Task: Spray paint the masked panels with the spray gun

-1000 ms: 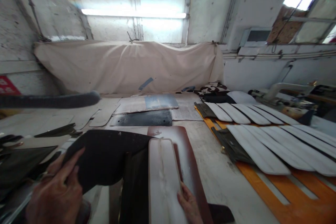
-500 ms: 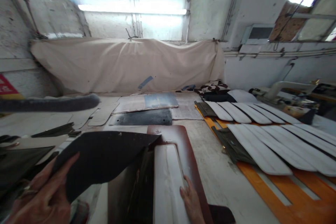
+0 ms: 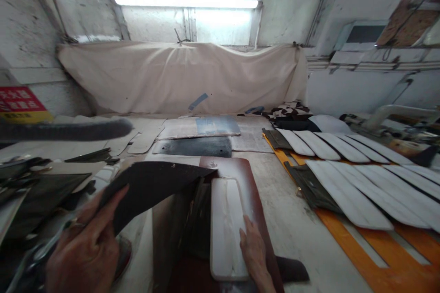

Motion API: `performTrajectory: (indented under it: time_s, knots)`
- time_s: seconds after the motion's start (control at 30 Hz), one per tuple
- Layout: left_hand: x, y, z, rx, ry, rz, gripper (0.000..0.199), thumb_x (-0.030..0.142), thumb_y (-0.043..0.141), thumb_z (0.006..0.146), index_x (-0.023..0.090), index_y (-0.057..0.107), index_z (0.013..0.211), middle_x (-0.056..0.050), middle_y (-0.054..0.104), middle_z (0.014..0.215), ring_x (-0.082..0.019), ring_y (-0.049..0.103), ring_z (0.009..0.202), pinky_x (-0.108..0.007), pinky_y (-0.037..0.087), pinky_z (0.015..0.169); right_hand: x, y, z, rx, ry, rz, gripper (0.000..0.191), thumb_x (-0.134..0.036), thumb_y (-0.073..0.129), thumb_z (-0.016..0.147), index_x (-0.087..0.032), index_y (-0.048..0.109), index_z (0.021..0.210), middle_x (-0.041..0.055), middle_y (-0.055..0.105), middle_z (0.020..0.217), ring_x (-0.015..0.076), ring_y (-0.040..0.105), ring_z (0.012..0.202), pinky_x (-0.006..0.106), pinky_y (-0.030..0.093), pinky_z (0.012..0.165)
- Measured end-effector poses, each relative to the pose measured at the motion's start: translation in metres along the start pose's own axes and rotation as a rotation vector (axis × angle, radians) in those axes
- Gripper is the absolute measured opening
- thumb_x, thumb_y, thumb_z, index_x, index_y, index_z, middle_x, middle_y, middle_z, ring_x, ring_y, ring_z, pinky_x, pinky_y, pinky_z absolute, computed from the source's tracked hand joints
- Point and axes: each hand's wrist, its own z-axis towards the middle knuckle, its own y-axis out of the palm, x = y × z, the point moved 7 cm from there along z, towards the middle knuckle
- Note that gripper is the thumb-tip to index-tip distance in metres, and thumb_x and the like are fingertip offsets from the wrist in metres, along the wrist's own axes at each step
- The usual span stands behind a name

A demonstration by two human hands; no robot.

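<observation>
My left hand [image 3: 91, 233], with a ring on one finger, grips the left end of a black flexible sheet [image 3: 151, 187] and holds it raised. The sheet's right tip reaches the top of a long white padded panel [image 3: 227, 229]. My right hand [image 3: 253, 252] rests along the panel's right edge, fingers at its side; whether they grip it cannot be made out. Under the panel lies a reddish-brown board [image 3: 240, 169] with a pale sprayed area. Dark folded material [image 3: 197, 224] shows between the sheet and the panel.
On the right, several white panels with dark flaps [image 3: 347, 194] lie on an orange rack [image 3: 343, 233]. Dark fabric pieces [image 3: 51, 197] are at the left. A fuzzy grey bar [image 3: 68, 130] juts in from the left. Flat boards [image 3: 192, 146] lie at the back.
The view has shifted, so the surroundings sit differently in the frame. The white panel's rounded near end now shows. My left hand still holds the raised black sheet.
</observation>
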Motion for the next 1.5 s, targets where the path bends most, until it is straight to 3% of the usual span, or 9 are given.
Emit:
performTrajectory:
  time_s: [0.1,0.2,0.33,0.47,0.6,0.73,1.0,1.13,1.5]
  knots:
    - [0.01,-0.007,0.005,-0.022,-0.015,0.031,0.033,0.025,0.037,0.089,0.028,0.061,0.111,0.0,0.059,0.122,-0.023,0.059,0.103,-0.04,0.05,0.088,-0.018,-0.018,-0.001,0.058,-0.083,-0.243,0.043,-0.007,0.038,0.077,-0.02,0.064,0.109,0.0119,0.052,0.129,0.0332,0.047,0.114,0.049,0.041,0.088]
    - [0.011,-0.008,0.008,-0.054,-0.045,0.035,0.034,0.024,0.035,0.089,0.023,0.062,0.11,-0.003,0.06,0.121,-0.025,0.06,0.102,-0.042,0.051,0.086,-0.06,-0.014,-0.002,-0.003,-0.237,-0.084,0.045,-0.001,0.032,0.078,-0.018,0.065,0.102,0.0106,0.06,0.113,0.0251,0.051,0.109,0.04,0.042,0.091]
    - [0.011,-0.005,0.015,-0.088,-0.011,0.022,0.037,0.02,0.034,0.088,0.023,0.059,0.116,-0.005,0.057,0.125,-0.025,0.056,0.108,-0.04,0.049,0.089,-0.146,0.023,-0.012,-0.184,-0.428,0.301,0.045,-0.007,0.033,0.081,-0.01,0.048,0.124,0.0131,0.055,0.122,0.0176,0.051,0.113,0.028,0.041,0.098]
    - [0.017,0.0,0.042,-0.082,-0.009,-0.017,0.04,0.016,0.032,0.086,0.018,0.06,0.114,-0.008,0.057,0.125,-0.025,0.055,0.111,-0.04,0.046,0.094,-0.184,0.07,-0.018,-0.4,-0.332,0.235,0.06,-0.022,0.038,0.085,-0.004,0.022,0.14,0.0207,0.026,0.146,0.0295,0.025,0.135,0.048,0.03,0.107]
    - [0.032,0.006,0.074,-0.09,-0.028,-0.047,0.042,0.013,0.03,0.084,0.018,0.061,0.113,-0.007,0.056,0.125,-0.026,0.054,0.112,-0.043,0.044,0.097,-0.182,0.082,-0.022,-0.527,-0.387,0.236,0.066,-0.031,0.034,0.088,-0.013,0.003,0.144,0.0161,0.034,0.144,0.0289,0.037,0.129,0.054,0.036,0.098]
    - [0.047,0.003,0.082,-0.085,0.025,-0.088,0.043,0.011,0.031,0.082,0.018,0.062,0.111,-0.006,0.058,0.124,-0.026,0.053,0.113,-0.044,0.043,0.098,-0.174,0.087,-0.026,-0.472,-0.57,-0.04,0.057,-0.038,0.045,0.083,-0.016,0.039,0.134,0.0125,0.044,0.138,0.0356,0.036,0.127,0.061,0.033,0.096]
    - [0.051,-0.015,0.032,-0.135,0.306,-0.111,0.041,0.011,0.036,0.081,0.025,0.063,0.108,-0.004,0.061,0.118,-0.02,0.056,0.109,-0.041,0.047,0.095,-0.158,0.067,-0.008,-0.343,-0.55,0.008,0.041,-0.009,0.035,0.083,-0.015,0.059,0.115,0.0088,0.055,0.126,0.0222,0.047,0.117,0.036,0.038,0.099]
    - [0.042,-0.011,-0.005,-0.174,0.404,-0.14,0.04,0.013,0.036,0.085,0.033,0.061,0.11,0.002,0.062,0.118,-0.015,0.057,0.105,-0.031,0.05,0.091,-0.13,0.045,0.005,-0.164,-0.364,-0.097,0.048,-0.015,0.051,0.077,-0.01,0.049,0.124,0.0143,0.051,0.125,0.0303,0.048,0.109,0.042,0.045,0.088]
    - [0.002,-0.016,-0.007,-0.097,-0.023,-0.148,0.038,0.026,0.033,0.086,0.024,0.064,0.108,-0.002,0.064,0.113,-0.019,0.058,0.105,-0.032,0.047,0.095,-0.115,0.057,0.034,-0.278,-0.306,-0.215,0.04,-0.001,0.039,0.076,-0.005,0.048,0.115,0.0177,0.056,0.109,0.0223,0.058,0.098,0.031,0.046,0.083]
